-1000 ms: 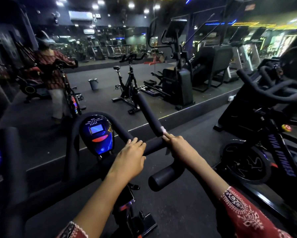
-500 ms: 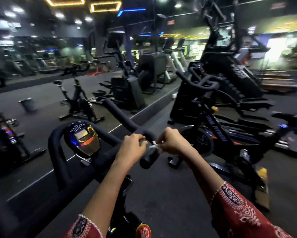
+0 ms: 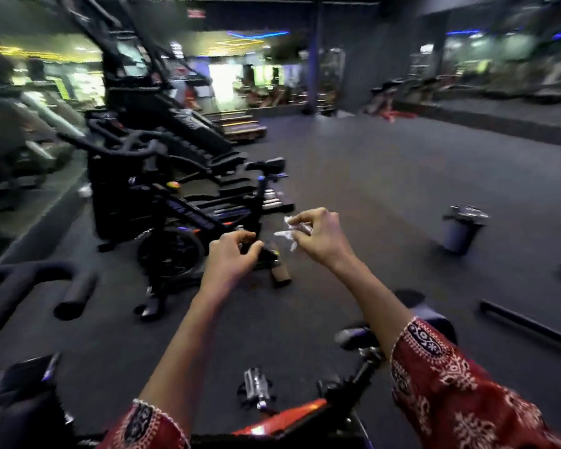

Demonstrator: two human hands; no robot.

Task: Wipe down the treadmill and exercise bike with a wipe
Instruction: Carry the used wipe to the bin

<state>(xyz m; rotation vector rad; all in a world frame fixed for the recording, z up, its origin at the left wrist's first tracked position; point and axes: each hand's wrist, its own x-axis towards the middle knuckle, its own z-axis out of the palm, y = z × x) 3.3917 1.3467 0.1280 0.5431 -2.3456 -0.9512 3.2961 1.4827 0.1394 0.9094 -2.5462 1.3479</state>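
Head view: right-hand fingers (image 3: 297, 218) pinch a crumpled white wipe (image 3: 287, 234) at the tips only. The right hand (image 3: 321, 241) is raised in the air, clear of any surface. The left hand (image 3: 230, 257), just beside it, has loosely curled fingers with nothing visible in them. The exercise bike (image 3: 289, 416) stands below the forearms, untouched. Risk: the shallow pinch may drop the wipe onto the floor (image 3: 353, 176) and soil it. A bunched wipe also gives little contact area.

Right grip (image 3: 321, 241) pinches a crumpled white wipe (image 3: 284, 234); left grip (image 3: 232, 252), loosely curled, hovers just beside.
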